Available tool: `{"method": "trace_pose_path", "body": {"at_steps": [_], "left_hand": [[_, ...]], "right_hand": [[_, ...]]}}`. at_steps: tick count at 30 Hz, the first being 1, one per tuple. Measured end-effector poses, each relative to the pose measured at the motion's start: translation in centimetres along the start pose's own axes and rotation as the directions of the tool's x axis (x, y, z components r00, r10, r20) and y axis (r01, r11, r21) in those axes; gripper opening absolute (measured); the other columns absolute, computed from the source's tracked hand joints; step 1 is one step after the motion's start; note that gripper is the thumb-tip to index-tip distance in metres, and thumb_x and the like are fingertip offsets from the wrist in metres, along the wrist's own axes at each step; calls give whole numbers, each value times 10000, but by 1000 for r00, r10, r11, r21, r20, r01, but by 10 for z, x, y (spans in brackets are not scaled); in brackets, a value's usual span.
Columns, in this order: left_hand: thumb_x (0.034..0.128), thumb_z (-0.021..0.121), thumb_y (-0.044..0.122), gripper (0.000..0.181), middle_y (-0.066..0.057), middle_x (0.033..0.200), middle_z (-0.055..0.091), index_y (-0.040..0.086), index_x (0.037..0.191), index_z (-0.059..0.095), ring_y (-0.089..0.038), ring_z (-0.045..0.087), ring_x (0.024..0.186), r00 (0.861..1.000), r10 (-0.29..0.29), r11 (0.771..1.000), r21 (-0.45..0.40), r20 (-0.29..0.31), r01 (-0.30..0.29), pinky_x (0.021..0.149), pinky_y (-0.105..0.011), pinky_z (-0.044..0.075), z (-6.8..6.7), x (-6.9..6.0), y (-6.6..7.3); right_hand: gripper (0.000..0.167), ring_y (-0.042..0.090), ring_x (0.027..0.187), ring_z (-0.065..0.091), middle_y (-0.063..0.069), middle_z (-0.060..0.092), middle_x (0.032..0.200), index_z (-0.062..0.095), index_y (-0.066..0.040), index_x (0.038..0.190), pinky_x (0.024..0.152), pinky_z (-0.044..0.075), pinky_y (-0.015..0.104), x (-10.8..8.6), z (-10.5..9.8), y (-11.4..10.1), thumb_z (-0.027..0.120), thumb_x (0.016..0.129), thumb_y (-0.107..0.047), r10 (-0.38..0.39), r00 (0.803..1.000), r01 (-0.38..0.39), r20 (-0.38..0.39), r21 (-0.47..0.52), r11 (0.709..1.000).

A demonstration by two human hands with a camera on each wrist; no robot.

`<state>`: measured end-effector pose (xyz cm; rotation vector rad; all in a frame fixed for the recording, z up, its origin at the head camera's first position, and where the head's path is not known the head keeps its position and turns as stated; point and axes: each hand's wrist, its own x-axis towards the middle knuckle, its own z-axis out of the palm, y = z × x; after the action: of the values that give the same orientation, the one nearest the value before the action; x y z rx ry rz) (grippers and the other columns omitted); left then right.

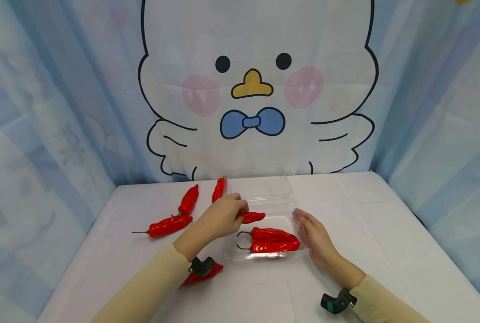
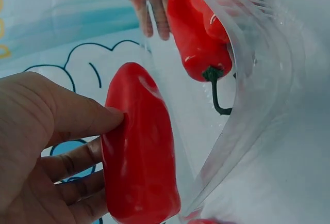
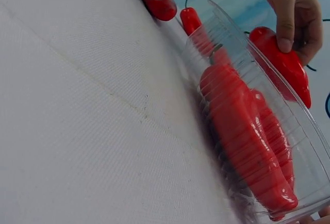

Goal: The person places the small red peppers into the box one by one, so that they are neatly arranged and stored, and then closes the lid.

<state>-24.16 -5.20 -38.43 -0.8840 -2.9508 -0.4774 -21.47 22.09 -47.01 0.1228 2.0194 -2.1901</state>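
My left hand (image 1: 224, 214) pinches a red pepper (image 2: 138, 146) between thumb and fingers, above the left part of a clear plastic box (image 1: 278, 210). The left wrist view shows the thumb lying on the pepper's side. Inside the box, two more red peppers (image 1: 274, 246) lie side by side near its front wall, green stems pointing left. My right hand (image 1: 318, 237) rests against the outside of the box's ridged right wall, fingers fairly straight. In the right wrist view, only some fingertips (image 3: 324, 214) of that hand show at the bottom corner.
Left of the box, a stemmed pepper (image 1: 169, 226) and another pepper (image 1: 189, 199) lie on the white tabletop (image 1: 369, 224). A pepper (image 1: 219, 189) lies by the box's back left. Below the left wrist is a partly hidden pepper (image 1: 203, 274). A curtain (image 1: 256, 148) stands behind.
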Motion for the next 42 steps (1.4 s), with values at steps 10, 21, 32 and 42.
{"method": "trace_pose_path", "body": {"at_steps": [10,21,32,42], "left_hand": [[905,752,115,164,0,983,672,149,1065,755,-136,591,851,998,58,996,65,20,-59,758,-236,553,15,11,2],[898,728,105,159,13,953,665,154,1047,753,-126,583,840,996,76,995,69,39,-78,753,-228,541,27,25,11],[879,744,109,166,12,958,672,159,1037,753,-143,554,885,996,76,993,85,53,-80,770,-233,533,33,38,21],[876,727,90,183,4,978,675,168,1041,745,-150,557,904,995,62,991,115,73,-70,822,-246,545,47,50,30]], "right_hand": [[528,288,1605,124,184,199,1710,216,52,1607,1281,129,465,-1,1,1,293,1126,-151,-9,1000,9,12,-1,1000],[521,300,1603,147,184,219,1705,227,27,1612,1269,161,460,1,-1,1,273,1135,-177,8,1000,-7,13,-39,999],[523,298,1597,180,172,244,1700,237,7,1616,1264,188,460,0,1,0,284,1138,-198,12,1000,-12,-1,-54,998],[517,320,1587,206,196,259,1689,251,23,1606,1257,199,450,2,3,1,288,1134,-183,-5,1000,4,-9,-28,1000]]}}
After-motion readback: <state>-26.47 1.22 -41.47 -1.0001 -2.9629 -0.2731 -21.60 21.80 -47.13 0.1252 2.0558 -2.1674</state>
